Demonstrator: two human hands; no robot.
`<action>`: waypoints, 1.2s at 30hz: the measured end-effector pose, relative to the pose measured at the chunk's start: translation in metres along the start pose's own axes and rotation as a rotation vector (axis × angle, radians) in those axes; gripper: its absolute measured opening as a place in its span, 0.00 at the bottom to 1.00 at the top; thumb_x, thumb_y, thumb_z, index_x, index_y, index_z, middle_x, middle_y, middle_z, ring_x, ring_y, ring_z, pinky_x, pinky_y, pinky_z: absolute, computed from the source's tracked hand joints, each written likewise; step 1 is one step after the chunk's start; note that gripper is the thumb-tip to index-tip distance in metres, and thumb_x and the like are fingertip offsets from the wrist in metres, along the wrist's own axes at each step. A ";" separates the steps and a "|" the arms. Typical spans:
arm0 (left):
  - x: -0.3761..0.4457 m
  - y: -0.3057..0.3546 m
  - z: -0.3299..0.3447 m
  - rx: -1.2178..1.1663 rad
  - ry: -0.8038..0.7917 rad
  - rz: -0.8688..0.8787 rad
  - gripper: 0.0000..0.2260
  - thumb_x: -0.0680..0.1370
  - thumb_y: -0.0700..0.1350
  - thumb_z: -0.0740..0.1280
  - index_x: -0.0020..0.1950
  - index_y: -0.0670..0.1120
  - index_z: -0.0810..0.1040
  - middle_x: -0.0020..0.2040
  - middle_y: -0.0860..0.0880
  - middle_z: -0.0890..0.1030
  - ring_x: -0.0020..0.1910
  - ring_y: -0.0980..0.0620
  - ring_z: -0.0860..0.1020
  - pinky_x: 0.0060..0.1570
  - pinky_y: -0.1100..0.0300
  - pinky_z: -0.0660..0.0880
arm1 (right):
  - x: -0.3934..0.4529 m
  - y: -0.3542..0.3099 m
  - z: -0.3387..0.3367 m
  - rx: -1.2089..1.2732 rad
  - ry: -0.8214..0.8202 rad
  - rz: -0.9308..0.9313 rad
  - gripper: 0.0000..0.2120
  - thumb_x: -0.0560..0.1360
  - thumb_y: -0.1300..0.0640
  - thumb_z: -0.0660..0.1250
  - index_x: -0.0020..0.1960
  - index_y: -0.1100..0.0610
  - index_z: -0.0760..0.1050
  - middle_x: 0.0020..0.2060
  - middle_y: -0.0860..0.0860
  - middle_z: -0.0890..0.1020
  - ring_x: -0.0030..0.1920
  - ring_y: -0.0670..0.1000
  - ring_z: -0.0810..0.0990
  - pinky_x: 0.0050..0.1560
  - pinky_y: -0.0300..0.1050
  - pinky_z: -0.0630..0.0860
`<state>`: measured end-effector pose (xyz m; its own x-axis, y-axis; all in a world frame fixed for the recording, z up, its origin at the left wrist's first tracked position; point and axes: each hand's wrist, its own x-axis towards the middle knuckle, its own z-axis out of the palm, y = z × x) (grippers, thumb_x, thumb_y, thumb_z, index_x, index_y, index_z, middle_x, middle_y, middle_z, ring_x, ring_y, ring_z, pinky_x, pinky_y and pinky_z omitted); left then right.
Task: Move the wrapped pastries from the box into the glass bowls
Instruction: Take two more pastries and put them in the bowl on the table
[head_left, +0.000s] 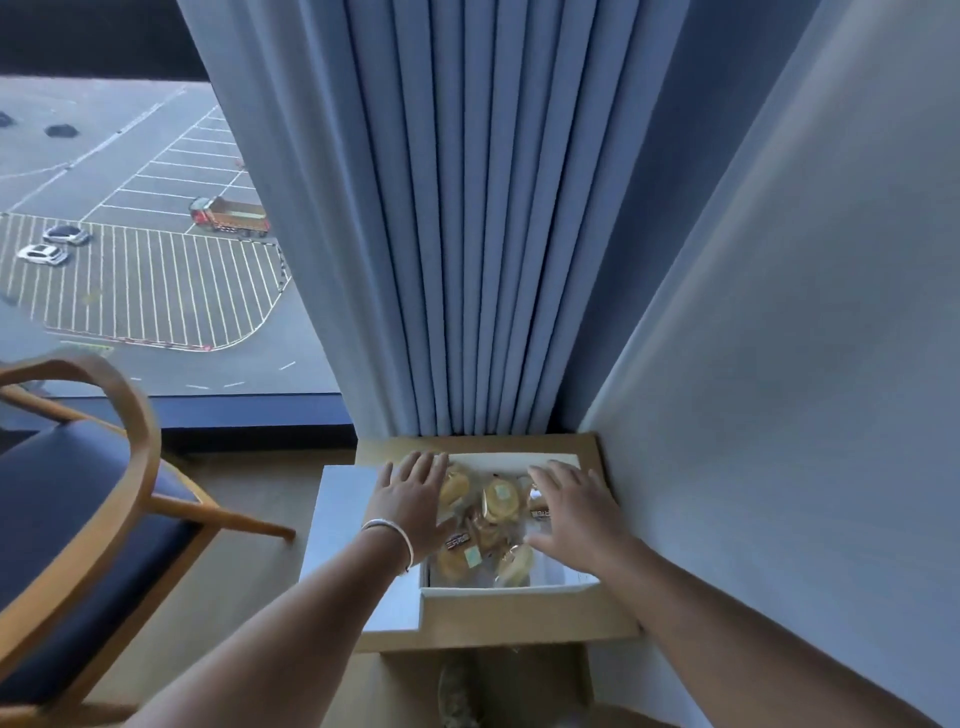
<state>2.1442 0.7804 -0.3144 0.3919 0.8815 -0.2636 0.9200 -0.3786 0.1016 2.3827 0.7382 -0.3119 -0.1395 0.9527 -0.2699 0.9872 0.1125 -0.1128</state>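
I am holding both hands spread flat, gripping nothing: my left hand over the left edge of the box, my right hand over its right side. The wrapped pastries are lying between and just under them, nearer the left fingers. I am seeing no glass bowls.
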 end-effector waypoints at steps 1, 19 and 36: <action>0.004 0.002 0.008 -0.013 -0.021 0.010 0.37 0.77 0.63 0.59 0.79 0.49 0.47 0.79 0.49 0.54 0.78 0.47 0.50 0.75 0.46 0.49 | 0.003 0.001 0.003 -0.008 -0.015 0.003 0.44 0.70 0.35 0.67 0.78 0.50 0.53 0.75 0.52 0.61 0.75 0.54 0.58 0.73 0.56 0.55; 0.078 0.020 0.182 -0.072 -0.452 -0.088 0.33 0.78 0.54 0.61 0.78 0.44 0.52 0.74 0.45 0.62 0.72 0.45 0.62 0.66 0.52 0.67 | 0.082 -0.002 0.172 0.042 -0.422 -0.066 0.34 0.70 0.39 0.68 0.71 0.51 0.64 0.70 0.53 0.66 0.72 0.55 0.61 0.73 0.57 0.55; 0.088 0.035 0.178 0.091 -0.397 -0.091 0.35 0.77 0.49 0.65 0.76 0.40 0.50 0.67 0.42 0.69 0.62 0.41 0.71 0.56 0.49 0.68 | 0.090 -0.010 0.166 -0.081 -0.485 -0.055 0.17 0.74 0.54 0.66 0.62 0.56 0.73 0.62 0.56 0.72 0.63 0.60 0.69 0.54 0.52 0.72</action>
<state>2.2087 0.7945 -0.5050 0.2582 0.7418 -0.6189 0.9391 -0.3431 -0.0196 2.3476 0.7763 -0.4937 -0.1927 0.7059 -0.6816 0.9775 0.1990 -0.0702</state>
